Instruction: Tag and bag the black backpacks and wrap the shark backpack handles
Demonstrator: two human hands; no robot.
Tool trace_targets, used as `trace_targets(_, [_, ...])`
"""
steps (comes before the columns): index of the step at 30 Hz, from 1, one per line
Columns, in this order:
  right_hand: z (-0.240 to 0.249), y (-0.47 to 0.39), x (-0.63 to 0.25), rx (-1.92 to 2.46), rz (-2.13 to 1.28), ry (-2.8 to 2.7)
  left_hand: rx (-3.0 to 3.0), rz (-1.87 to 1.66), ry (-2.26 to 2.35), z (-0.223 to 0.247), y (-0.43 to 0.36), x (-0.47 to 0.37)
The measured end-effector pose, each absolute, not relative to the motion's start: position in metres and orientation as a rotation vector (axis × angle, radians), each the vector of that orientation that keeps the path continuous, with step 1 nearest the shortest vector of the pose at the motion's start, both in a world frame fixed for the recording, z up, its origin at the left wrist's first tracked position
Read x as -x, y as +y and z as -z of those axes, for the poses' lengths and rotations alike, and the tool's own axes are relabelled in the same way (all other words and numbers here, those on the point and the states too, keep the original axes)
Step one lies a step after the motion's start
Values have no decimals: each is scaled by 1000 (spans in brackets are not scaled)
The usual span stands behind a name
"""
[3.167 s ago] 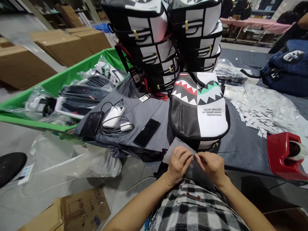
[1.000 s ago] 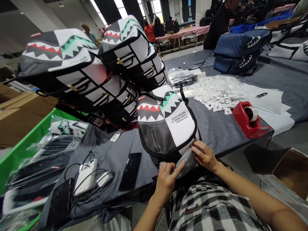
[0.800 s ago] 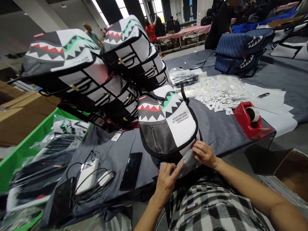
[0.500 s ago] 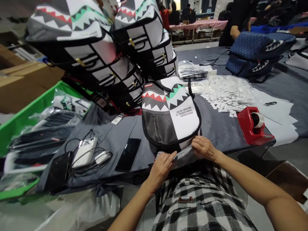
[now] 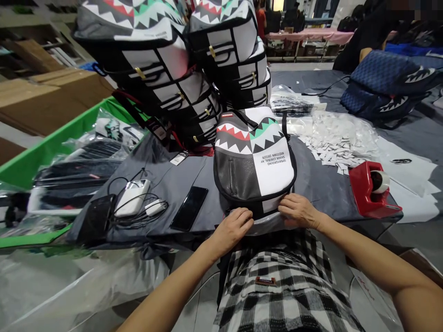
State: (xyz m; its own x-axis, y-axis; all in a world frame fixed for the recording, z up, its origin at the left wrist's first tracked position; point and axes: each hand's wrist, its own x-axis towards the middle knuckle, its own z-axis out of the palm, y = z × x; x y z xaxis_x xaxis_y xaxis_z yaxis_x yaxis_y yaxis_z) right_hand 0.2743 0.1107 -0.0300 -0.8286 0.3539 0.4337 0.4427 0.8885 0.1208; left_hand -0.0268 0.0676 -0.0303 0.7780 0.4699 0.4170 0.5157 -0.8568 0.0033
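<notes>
A small black, white and grey backpack (image 5: pixel 242 175) with shark-teeth print lies on its back at the table's front edge, its bottom end toward me. Clear plastic bag (image 5: pixel 270 225) material shows along that near end, between my hands. My left hand (image 5: pixel 235 228) is closed on the plastic at the backpack's near left corner. At the near right corner, my right hand (image 5: pixel 298 211) pinches the plastic with its fingers bent. The fingertips of both hands are partly hidden against the bag.
Two stacks of similar backpacks (image 5: pixel 148 55) rise behind. Left are a phone (image 5: pixel 189 208), a white charger with cables (image 5: pixel 133 197) and a green bin (image 5: pixel 93 115) of bagged goods. Right are a red tape dispenser (image 5: pixel 370 198), small white packets (image 5: pixel 335 152) and blue backpacks (image 5: pixel 387 76).
The view has shifted, so the scene sits farther right. My left hand's fingers are more curled against the near edge; my right hand stays at its corner.
</notes>
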Motion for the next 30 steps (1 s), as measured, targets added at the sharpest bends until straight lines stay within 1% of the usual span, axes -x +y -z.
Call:
trace_targets(5, [25, 117, -272, 513, 383, -2637, 2887, 430, -718, 31, 74, 30])
trace_targets(10, [28, 122, -276, 419, 369, -2655, 2906, 473, -646, 39, 80, 33])
trace_targets(13, [18, 128, -278, 388, 328, -2719, 2951, 462, -682, 30, 84, 34])
trace_targets(16, [-24, 139, -275, 373, 187, -2805, 2997, 456, -789, -11, 93, 36])
trace_targets(20, [-118, 157, -268, 437, 5, -2756, 3065, 533, -1004, -105, 110, 42])
trace_targets(23, [-176, 165, -264, 481, 53, -2669, 3006, 588, -1066, -171, 116, 41])
trace_targets(26, [-200, 168, -260, 558, 172, -2564, 2880, 564, -1087, -207, 120, 34])
trace_targets(28, [-201, 169, -256, 616, 233, -2442, 2794, 603, -1095, -214, 125, 27])
trace_targets(30, [-196, 168, -250, 672, 272, -2291, 2692, 705, -1076, -210, 132, 23])
